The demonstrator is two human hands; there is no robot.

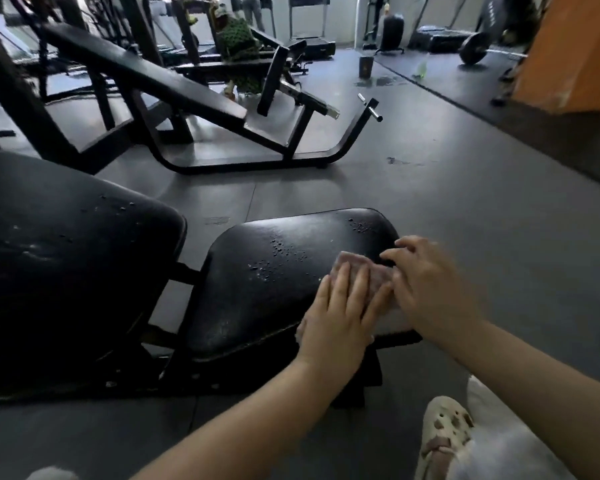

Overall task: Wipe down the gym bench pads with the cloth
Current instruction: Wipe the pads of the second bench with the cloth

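Observation:
A black seat pad (pixel 257 271) dotted with water droplets lies in front of me, and a larger black back pad (pixel 66 258) stands to its left. A pinkish cloth (pixel 378 277) lies on the near right part of the seat pad. My left hand (pixel 343 313) presses flat on the cloth with straight fingers. My right hand (pixel 430 285) rests on the cloth's right side at the pad's edge, fingers bent loosely over it. Most of the cloth is hidden under both hands.
An inclined bench on a black steel frame (pixel 257 161) stands behind on the grey rubber floor. A small can (pixel 365 65), a barbell with plates (pixel 473 46) and treadmills are farther back. My foot in a cream perforated clog (pixel 444 434) is at the lower right.

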